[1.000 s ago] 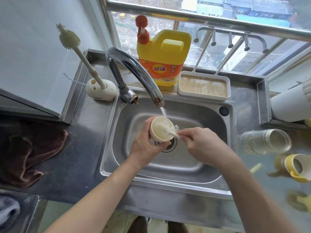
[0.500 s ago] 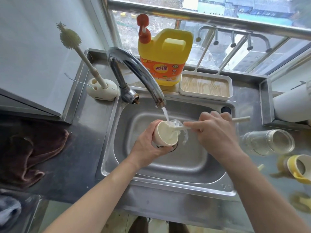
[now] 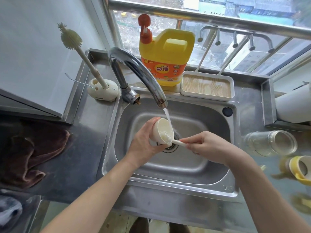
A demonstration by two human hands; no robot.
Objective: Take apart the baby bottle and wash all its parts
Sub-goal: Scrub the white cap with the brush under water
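Over the drain of the steel sink (image 3: 168, 185), the left hand (image 3: 143, 145) grips a cream bottle cap (image 3: 162, 130), fingers curled round its outside, its open mouth tilted up and to the right. The right hand (image 3: 210, 148) pinches the thin handle of a small brush (image 3: 175, 141), whose bristled head sits inside the cap. On the surface to the right, a clear glass bottle (image 3: 269, 142) lies on its side near a yellow collar (image 3: 296, 167). Water from the faucet (image 3: 134, 68) falls at the cap's far rim. Farther back stands a yellow detergent jug (image 3: 168, 52) labelled "KEON".
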